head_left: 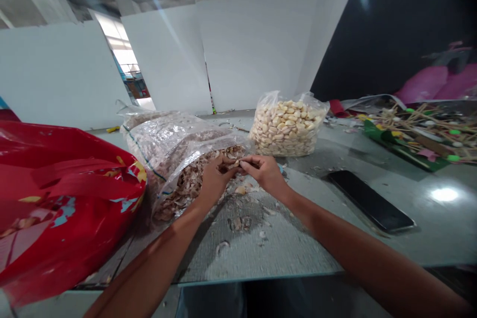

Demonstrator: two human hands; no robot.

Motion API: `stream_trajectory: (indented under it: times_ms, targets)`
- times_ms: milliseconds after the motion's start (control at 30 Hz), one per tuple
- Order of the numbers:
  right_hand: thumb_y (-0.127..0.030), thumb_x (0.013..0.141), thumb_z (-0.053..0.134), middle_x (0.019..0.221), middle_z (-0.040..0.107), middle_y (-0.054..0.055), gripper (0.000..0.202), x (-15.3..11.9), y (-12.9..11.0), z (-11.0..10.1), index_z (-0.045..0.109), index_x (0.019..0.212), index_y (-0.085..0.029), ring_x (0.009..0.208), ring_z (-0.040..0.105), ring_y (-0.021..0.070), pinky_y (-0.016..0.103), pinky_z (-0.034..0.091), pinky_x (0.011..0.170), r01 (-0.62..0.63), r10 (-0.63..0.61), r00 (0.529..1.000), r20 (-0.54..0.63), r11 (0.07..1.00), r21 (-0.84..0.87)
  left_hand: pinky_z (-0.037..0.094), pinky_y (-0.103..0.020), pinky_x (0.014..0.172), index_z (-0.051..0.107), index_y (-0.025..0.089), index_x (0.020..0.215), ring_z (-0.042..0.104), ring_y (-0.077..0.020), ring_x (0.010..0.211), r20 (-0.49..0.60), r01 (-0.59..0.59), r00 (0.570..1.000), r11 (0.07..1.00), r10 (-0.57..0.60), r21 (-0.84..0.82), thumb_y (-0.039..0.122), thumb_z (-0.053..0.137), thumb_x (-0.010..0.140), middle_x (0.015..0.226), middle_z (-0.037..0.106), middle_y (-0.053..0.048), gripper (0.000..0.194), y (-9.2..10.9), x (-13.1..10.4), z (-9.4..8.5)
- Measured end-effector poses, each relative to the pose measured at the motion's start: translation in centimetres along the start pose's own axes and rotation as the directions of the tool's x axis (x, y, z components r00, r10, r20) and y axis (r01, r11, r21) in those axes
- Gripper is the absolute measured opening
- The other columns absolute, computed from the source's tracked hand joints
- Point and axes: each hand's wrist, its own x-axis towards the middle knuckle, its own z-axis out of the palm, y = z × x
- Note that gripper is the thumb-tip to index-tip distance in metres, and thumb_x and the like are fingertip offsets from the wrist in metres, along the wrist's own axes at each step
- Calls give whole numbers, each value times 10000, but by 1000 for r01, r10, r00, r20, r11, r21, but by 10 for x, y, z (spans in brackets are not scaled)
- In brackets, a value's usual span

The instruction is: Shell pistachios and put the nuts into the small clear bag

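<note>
My left hand (pixel 219 174) and my right hand (pixel 263 171) meet above the table, fingertips pinching a small pale nut-like piece (pixel 237 163) between them. Just left of them lies an open clear plastic bag (pixel 167 134) full of brown papery shells (pixel 190 179). Behind my right hand a clear bag of peeled pale kernels (pixel 285 126) stands upright. Below my fingers a single tan piece (pixel 240 190) rests on the table among loose skins (pixel 240 223).
A large red plastic bag (pixel 74 198) fills the left side. A black phone (pixel 368 201) lies to the right. Sticks and colourful scraps (pixel 425 131) are heaped at the far right. The table's near edge (pixel 261 278) runs below my forearms.
</note>
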Motion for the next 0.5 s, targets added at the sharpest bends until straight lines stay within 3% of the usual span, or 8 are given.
stream_trajectory:
  times_ms: [233, 500]
  targets:
    - [-318, 730, 592, 722, 693, 38, 238, 1, 0, 0, 721, 810, -135, 644, 621, 153, 244, 475, 612, 2, -1, 1000, 19, 999, -43, 435, -231, 621, 668, 189, 785, 616, -140, 664, -13, -85, 996, 954, 93, 288, 320, 694, 723, 757, 703, -2, 147, 7, -2, -5]
    - [-233, 661, 595, 663, 654, 18, 153, 1, 11, 3, 676, 743, -133, 601, 578, 124, 220, 438, 583, 13, -19, 998, -59, 995, -97, 440, -223, 601, 664, 185, 768, 625, -141, 674, -12, -56, 998, 968, 61, 246, 350, 686, 724, 736, 702, 8, 171, 10, -8, 1]
